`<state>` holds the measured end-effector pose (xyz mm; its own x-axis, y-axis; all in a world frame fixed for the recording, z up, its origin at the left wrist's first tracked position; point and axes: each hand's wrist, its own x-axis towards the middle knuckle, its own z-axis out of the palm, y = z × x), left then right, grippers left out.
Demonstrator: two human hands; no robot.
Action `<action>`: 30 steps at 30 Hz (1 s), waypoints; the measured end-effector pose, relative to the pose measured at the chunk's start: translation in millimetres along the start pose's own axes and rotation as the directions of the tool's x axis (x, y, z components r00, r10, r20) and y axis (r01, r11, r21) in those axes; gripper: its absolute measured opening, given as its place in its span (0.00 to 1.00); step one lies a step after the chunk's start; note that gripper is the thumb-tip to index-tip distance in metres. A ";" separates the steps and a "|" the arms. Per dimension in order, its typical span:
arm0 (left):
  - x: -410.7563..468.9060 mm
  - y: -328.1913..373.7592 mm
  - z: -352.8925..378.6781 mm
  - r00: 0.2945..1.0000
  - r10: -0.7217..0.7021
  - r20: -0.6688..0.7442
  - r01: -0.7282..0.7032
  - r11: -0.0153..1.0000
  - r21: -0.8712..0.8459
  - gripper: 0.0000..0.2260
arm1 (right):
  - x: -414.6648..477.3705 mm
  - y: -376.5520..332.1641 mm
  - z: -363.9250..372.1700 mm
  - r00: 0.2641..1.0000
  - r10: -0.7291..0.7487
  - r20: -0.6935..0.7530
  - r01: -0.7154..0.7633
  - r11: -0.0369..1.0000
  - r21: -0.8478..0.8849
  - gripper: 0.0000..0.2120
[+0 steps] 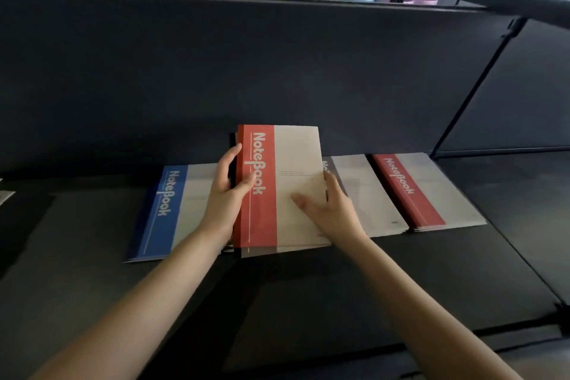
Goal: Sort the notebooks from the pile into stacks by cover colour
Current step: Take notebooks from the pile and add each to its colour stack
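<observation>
On the dark table (92,302), the pile (262,251) sits in the centre with a red notebook (296,163) on top. My left hand (226,194) grips the pile's spine side. My right hand (331,207) pinches the red notebook's right edge. The blue stack (166,210) lies just left of the pile, and the red stack (431,191) lies further right, past a pale stack (370,194). I'd peel off only that top book, then square it on red.

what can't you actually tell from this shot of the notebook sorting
- Covers lower in the pile: hidden under the top red notebook, head view.
- Band colour of the middle stack: mostly behind the pile and the right hand.
- Small print on the top red notebook: too small to read.
- Pale object at the left edge: cut by the frame.
</observation>
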<state>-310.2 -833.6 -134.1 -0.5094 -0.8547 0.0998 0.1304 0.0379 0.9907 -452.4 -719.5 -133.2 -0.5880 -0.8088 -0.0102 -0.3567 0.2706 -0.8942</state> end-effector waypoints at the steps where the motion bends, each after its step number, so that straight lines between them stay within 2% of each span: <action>1: 0.8 -2.0 11.3 1.000 -0.007 0.013 0.008 1.000 -0.007 0.20 | -2.1 5.2 -6.5 0.999 0.021 -0.030 -0.020 0.999 0.031 0.32; 7: 1.2 -15.4 76.2 0.995 0.005 0.100 -0.002 1.000 -0.026 0.23 | -9.3 36.8 -58.6 0.982 0.034 -0.185 -0.024 0.998 0.058 0.32; 14: 7.4 -22.3 137.9 0.979 -0.022 0.201 0.032 0.998 -0.049 0.24 | -3.5 64.2 -131.5 0.950 0.030 -0.311 -0.044 0.998 -0.037 0.30; 19: 21.0 -22.8 150.0 0.990 -0.020 0.140 0.006 0.995 0.101 0.27 | 11.6 84.0 -182.0 0.908 0.059 -0.415 -0.106 0.990 -0.091 0.29; 24: 32.8 -28.6 147.3 0.996 -0.045 0.083 0.034 0.992 0.123 0.29 | 29.2 104.1 -208.2 0.895 0.090 -0.438 -0.151 0.983 -0.106 0.29; 27: 37.7 -36.8 147.3 0.997 -0.065 0.038 0.058 0.982 0.177 0.28 | 38.1 115.2 -218.4 0.903 0.106 -0.416 -0.210 0.954 -0.213 0.31; 30: 41.9 -41.1 151.9 0.999 -0.040 -0.014 0.042 0.923 0.383 0.28 | 46.3 121.4 -219.7 0.916 0.134 -0.378 -0.285 0.882 -0.376 0.34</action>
<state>-466.2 -792.3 -156.6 -0.5025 -0.8626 0.0589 -0.2272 0.1974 0.9536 -682.4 -609.3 -143.9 -0.8612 -0.5068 0.0399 -0.4200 0.6650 -0.6176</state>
